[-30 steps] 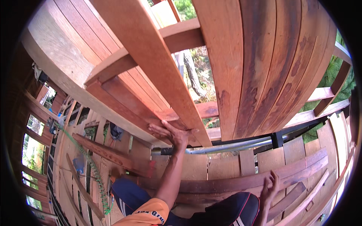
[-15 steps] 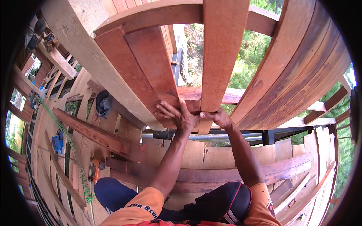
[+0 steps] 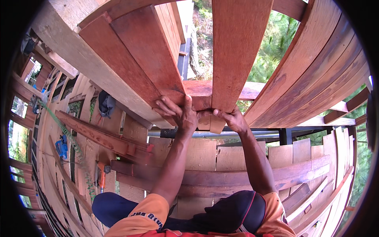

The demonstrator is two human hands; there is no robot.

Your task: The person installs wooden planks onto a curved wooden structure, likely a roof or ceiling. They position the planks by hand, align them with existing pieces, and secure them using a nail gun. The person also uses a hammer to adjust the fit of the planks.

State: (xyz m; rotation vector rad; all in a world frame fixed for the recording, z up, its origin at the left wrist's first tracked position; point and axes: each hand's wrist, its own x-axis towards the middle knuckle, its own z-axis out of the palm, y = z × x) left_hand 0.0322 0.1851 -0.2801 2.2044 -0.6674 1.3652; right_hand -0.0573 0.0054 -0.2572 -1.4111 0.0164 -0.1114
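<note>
A loose-looking reddish-brown board (image 3: 241, 51) stands in the middle of the frame wall, with gaps on both sides. My right hand (image 3: 236, 119) grips its lower end, thumb across the front and the other fingers out of sight behind. To the left, two reddish boards (image 3: 144, 51) stand edge to edge beside a pale timber post (image 3: 85, 63). My left hand (image 3: 182, 115) lies with spread fingers on the lower part of these boards, its thumb reaching toward the middle board. A horizontal rail (image 3: 199, 89) passes behind the boards.
More upright boards (image 3: 308, 71) form the wall at right. Planks (image 3: 221, 179) lie across the wooden floor before my knees. At left are a reddish plank (image 3: 94, 130), an orange tool (image 3: 102, 175), a blue tool (image 3: 61, 147), a coiled green hose (image 3: 75, 148) and a dark cap (image 3: 106, 103).
My view has shifted, so the wall boards look larger. Both hands sit slightly higher in the picture. The right hand has come a little further round the middle board's lower end.
</note>
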